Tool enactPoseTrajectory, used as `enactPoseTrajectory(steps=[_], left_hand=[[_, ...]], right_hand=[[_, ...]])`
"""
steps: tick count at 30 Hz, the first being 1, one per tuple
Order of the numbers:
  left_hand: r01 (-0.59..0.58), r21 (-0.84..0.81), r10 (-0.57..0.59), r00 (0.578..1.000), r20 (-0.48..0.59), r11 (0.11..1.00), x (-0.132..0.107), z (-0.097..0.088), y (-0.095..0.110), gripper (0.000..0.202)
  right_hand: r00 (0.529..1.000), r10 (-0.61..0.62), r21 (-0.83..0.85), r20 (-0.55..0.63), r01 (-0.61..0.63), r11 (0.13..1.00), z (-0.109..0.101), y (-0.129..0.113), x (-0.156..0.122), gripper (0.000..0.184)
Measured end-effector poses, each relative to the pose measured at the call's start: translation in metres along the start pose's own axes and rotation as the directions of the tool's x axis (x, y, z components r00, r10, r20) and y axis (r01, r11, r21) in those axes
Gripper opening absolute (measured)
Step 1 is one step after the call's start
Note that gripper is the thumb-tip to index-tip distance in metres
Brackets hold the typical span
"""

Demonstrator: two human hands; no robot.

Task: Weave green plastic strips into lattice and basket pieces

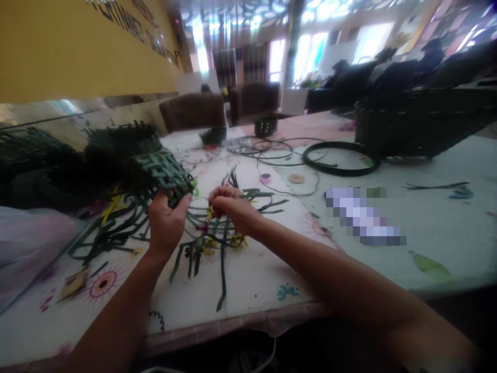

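A small dark green woven basket (165,173) is tilted in my left hand (169,220), whose fingers and thumb are closed on its rim. My right hand (229,204) is pinched just right of the basket, above the table. Small yellow pieces show below its fingertips, along with a maroon bit; what exactly the fingers grip is too blurred to make out. Loose dark green strips (222,274) spread over the table beneath both hands, some with yellow ties on them.
More dark green baskets (124,137) crowd the left side near a plastic bag (31,248). Ahead lie a coiled green strip (341,158), thin wire loops (256,147) and a round wooden disc (296,178). A large dark basket (407,124) stands at right. People sit in the background.
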State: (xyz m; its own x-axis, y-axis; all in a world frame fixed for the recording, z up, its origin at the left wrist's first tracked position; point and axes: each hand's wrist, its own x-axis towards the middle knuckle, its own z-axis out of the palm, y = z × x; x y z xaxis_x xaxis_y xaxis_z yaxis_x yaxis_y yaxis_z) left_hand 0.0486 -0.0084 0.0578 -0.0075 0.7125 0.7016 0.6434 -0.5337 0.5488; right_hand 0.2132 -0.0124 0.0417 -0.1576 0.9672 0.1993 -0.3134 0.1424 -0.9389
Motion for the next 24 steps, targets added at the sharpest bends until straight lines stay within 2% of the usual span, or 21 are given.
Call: enactPoseTrajectory(steps=[4,8,11,13,15,18,22,24], left_hand=[[-0.073,-0.029,0.074,0.997,0.035,0.997,-0.003,0.003,0.002,0.02],[-0.163,-0.005,0.163,0.984,0.07,0.987,-0.007,0.006,0.005,0.02],[-0.114,-0.004,0.114,0.992,0.044,0.993,-0.004,0.004,0.002,0.021],[-0.049,-0.016,0.049,0.999,0.021,0.999,-0.001,0.002,-0.002,0.022],[-0.013,-0.029,0.013,1.0,0.013,0.999,0.0,0.001,-0.003,0.022],[-0.052,-0.047,0.054,0.997,0.045,0.998,-0.002,0.002,0.0,0.023],[-0.157,-0.023,0.159,0.98,0.122,0.987,-0.008,0.006,0.007,0.022],[-0.187,0.005,0.185,0.974,0.128,0.982,-0.008,0.006,0.008,0.021]], right_hand=[[1.0,-0.026,-0.019,-0.004,0.026,0.999,0.001,0.004,0.0,0.02],[0.999,-0.035,0.047,-0.022,0.036,0.998,0.003,0.007,-0.001,0.024],[0.99,-0.035,0.126,-0.138,0.053,0.991,0.002,0.005,-0.001,0.017],[0.984,-0.054,0.111,-0.172,0.073,0.991,0.0,0.003,0.0,0.014],[0.99,-0.058,0.068,-0.128,0.067,0.995,0.0,0.001,0.0,0.015],[0.999,-0.03,0.044,-0.036,0.032,0.999,0.001,0.003,-0.002,0.025],[0.998,-0.011,0.149,-0.06,0.02,0.989,0.005,0.007,-0.004,0.025],[0.998,0.001,0.205,-0.068,0.013,0.979,0.004,0.007,-0.004,0.026]])
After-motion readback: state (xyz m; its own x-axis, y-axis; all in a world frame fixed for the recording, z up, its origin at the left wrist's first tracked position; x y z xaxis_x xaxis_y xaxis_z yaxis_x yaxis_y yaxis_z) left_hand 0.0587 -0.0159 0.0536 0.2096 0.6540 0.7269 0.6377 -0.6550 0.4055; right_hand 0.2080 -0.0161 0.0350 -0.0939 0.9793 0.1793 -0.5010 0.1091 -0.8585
